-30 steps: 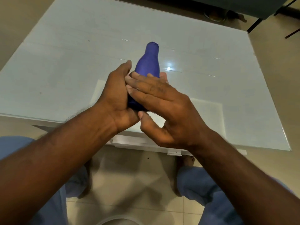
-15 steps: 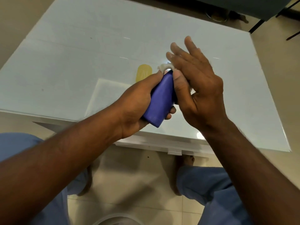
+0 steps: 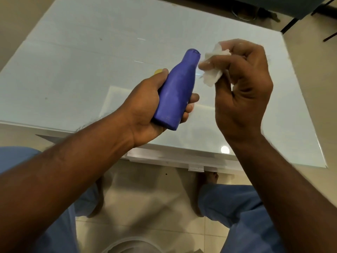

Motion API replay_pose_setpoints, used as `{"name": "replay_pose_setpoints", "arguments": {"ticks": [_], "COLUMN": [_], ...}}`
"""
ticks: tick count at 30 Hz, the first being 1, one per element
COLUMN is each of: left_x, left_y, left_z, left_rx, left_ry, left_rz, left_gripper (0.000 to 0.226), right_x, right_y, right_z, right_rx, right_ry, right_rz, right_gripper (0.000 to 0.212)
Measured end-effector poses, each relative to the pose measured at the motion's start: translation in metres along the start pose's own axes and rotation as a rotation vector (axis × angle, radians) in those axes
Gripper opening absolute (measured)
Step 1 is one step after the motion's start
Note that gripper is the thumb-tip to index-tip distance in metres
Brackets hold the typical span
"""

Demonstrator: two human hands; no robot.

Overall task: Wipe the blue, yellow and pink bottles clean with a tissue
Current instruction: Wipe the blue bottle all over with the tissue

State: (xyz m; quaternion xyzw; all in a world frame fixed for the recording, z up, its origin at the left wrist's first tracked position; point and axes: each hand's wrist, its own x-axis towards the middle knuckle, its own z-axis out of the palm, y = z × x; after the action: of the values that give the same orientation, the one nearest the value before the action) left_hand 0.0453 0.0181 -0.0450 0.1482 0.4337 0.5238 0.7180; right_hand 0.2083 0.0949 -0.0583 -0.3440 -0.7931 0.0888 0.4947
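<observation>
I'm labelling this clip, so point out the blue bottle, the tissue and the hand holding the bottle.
blue bottle (image 3: 177,92): head view, middle of its body.
tissue (image 3: 212,77): head view, its lower white fold.
left hand (image 3: 144,105): head view, back of the hand.

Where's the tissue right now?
Head view, right of centre: the tissue is bunched in the right hand, beside the neck of the blue bottle.

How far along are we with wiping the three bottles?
Nothing shows as finished. In hand: the left hand grips the blue bottle while the right hand holds the tissue at its neck. Left: the yellow bottle, only its tip peeking out behind the left hand, and the pink one, which is not in view.
</observation>
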Motion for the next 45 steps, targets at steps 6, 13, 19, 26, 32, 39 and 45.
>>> {"name": "replay_pose_setpoints", "arguments": {"ticks": [6, 13, 19, 26, 32, 39, 45], "left_x": [0.001, 0.002, 0.002, 0.003, 0.003, 0.000, 0.004], "left_y": [0.001, -0.002, -0.003, -0.001, 0.003, -0.009, 0.002], "left_z": [0.001, 0.002, 0.003, -0.004, -0.005, 0.008, -0.008], "left_rx": [-0.005, 0.048, 0.132, 0.020, 0.198, 0.266, -0.011], "left_ry": [0.034, 0.051, 0.087, 0.271, 0.353, 0.317, 0.266], "left_rz": [-0.009, 0.004, 0.053, 0.202, 0.248, 0.294, 0.300], "left_gripper": [0.050, 0.053, 0.050, 0.041, 0.048, 0.044, 0.058], "right_x": [-0.004, -0.007, -0.001, -0.018, -0.017, -0.014, -0.024], "right_y": [-0.001, 0.002, 0.002, -0.017, -0.015, -0.005, -0.016], "right_z": [0.003, 0.002, -0.002, 0.006, 0.009, 0.006, 0.011], "right_rx": [0.026, 0.043, 0.116, 0.281, 0.211, 0.251, 0.377], "right_ry": [-0.082, -0.138, -0.088, -0.372, -0.394, -0.260, -0.456], "right_rz": [0.010, -0.003, 0.134, -0.009, -0.048, 0.129, 0.088], "right_gripper": [0.030, 0.031, 0.026, 0.013, 0.015, 0.017, 0.020]}}
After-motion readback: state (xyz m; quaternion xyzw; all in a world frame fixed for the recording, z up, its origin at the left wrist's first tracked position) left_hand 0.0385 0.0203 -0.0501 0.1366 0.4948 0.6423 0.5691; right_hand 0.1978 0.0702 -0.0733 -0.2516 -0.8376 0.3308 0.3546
